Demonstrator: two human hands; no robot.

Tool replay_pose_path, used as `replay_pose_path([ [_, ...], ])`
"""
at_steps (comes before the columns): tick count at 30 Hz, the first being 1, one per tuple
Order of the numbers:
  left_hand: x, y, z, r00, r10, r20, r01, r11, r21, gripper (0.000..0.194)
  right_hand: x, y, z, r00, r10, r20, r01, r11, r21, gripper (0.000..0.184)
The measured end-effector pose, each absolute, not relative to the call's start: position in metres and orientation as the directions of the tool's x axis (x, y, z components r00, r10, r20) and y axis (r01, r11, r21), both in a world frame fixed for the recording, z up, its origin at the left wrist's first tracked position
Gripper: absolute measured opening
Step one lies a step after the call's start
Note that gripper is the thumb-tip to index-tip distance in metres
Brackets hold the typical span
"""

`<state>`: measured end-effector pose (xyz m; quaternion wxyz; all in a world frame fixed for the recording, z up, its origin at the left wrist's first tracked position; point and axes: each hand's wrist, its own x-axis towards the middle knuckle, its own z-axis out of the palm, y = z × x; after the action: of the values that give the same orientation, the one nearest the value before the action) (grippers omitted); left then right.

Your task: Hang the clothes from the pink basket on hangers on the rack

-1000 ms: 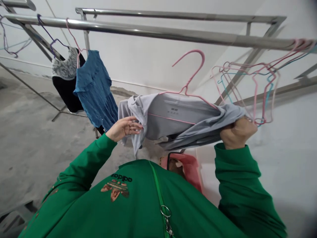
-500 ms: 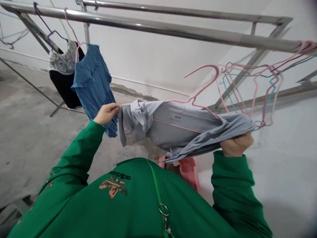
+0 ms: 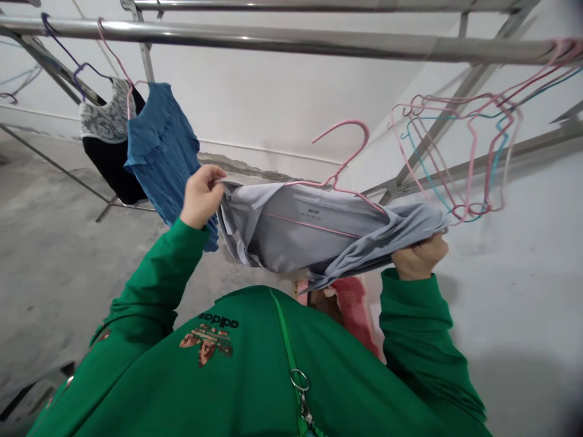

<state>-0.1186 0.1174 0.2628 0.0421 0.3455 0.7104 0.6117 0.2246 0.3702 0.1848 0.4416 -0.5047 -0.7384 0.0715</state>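
A light grey shirt is stretched sideways between my two hands, with a pink hanger inside its neck and the hook standing up out of it. My left hand pinches the shirt at its left shoulder end. Under the right end, my right hand is closed round the bunched fabric; its fingertips are mostly hidden by the cloth. Just behind my left hand hangs a blue ruffled top.
Above runs a metal rail. A black garment with a lace top hangs at its left; several bare hangers hang at its right. A red-pink container stands low in front of me. A white wall is at the right.
My left hand has risen slightly and moved right along the shirt's end, whose bunched left side is now spread flatter. The shirt, hanger and right hand have shifted left in view.
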Motion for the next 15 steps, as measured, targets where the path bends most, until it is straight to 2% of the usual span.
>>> replay_pose_path([
  [2, -0.131, 0.109, 0.275, -0.803, 0.578, 0.147, 0.138, -0.059, 0.989, 0.019, 0.225, 0.367, 0.183, -0.063, 0.815, 0.577, 0.672, 0.462, -0.579, 0.025],
  [4, -0.138, 0.103, 0.285, -0.794, 0.608, -0.023, -0.091, -0.081, 0.993, 0.020, 0.225, 0.365, 0.182, -0.025, 0.815, 0.579, 0.645, 0.456, -0.614, 0.027],
  [5, -0.139, 0.101, 0.288, -0.789, 0.611, -0.069, -0.151, -0.082, 0.985, 0.021, 0.224, 0.365, 0.181, -0.007, 0.812, 0.583, 0.630, 0.457, -0.628, 0.028],
  [9, -0.139, 0.092, 0.288, -0.814, 0.568, -0.124, -0.211, -0.091, 0.973, 0.022, 0.224, 0.368, 0.175, 0.032, 0.807, 0.590, 0.613, 0.450, -0.649, 0.030],
  [13, -0.139, 0.085, 0.280, -0.777, 0.595, -0.205, -0.270, -0.021, 0.963, 0.021, 0.223, 0.369, 0.174, 0.055, 0.815, 0.577, 0.606, 0.432, -0.668, 0.027],
  [15, -0.141, 0.084, 0.278, -0.782, 0.591, -0.198, -0.281, -0.050, 0.958, 0.022, 0.221, 0.368, 0.176, 0.048, 0.825, 0.563, 0.578, 0.436, -0.689, 0.027],
])
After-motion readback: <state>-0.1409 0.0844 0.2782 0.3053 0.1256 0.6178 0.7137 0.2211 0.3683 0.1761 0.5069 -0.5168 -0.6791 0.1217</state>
